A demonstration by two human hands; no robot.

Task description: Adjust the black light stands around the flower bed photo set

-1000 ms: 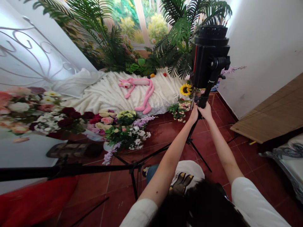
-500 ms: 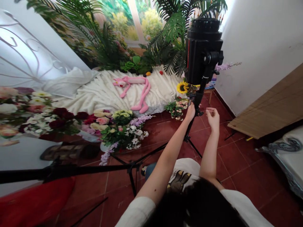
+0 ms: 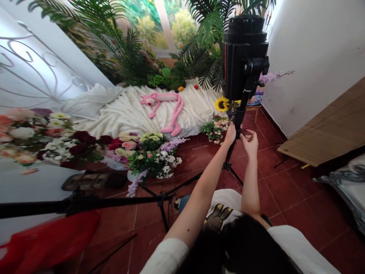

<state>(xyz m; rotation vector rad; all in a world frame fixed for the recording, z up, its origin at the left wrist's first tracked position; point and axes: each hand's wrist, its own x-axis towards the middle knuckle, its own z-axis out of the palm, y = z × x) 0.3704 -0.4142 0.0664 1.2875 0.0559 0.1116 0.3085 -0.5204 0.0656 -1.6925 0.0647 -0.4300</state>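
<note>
- Here's the black lamp (image 3: 243,68), up high at right of centre, perched on its black stand (image 3: 242,108) and blocking part of the palm leaves (image 3: 209,38) behind.
- Left hand (image 3: 231,134): grip closed around the stand, just below the lamp.
- Right hand (image 3: 251,144): grip partly open, fingers curled and thumb apart, close beside the stand; whether a fingertip touches it, I can't tell.
- Beyond the stand, a sunflower (image 3: 221,104) peeks out beside the lamp, with a small pink bouquet (image 3: 218,128) below.
- Behind that, a pink plush toy (image 3: 168,97) sprawls across a rumpled white blanket (image 3: 125,110).
- Crowding the left: a bank of mixed flowers (image 3: 152,158), and a black bar (image 3: 42,208) cutting across at floor side, tripod legs (image 3: 163,213) splayed on the red tiles (image 3: 288,192).
- Red cloth (image 3: 62,239) fills the lower left corner.
- Over at right, a brown panel (image 3: 325,129) leans near the white wall (image 3: 316,57).
</note>
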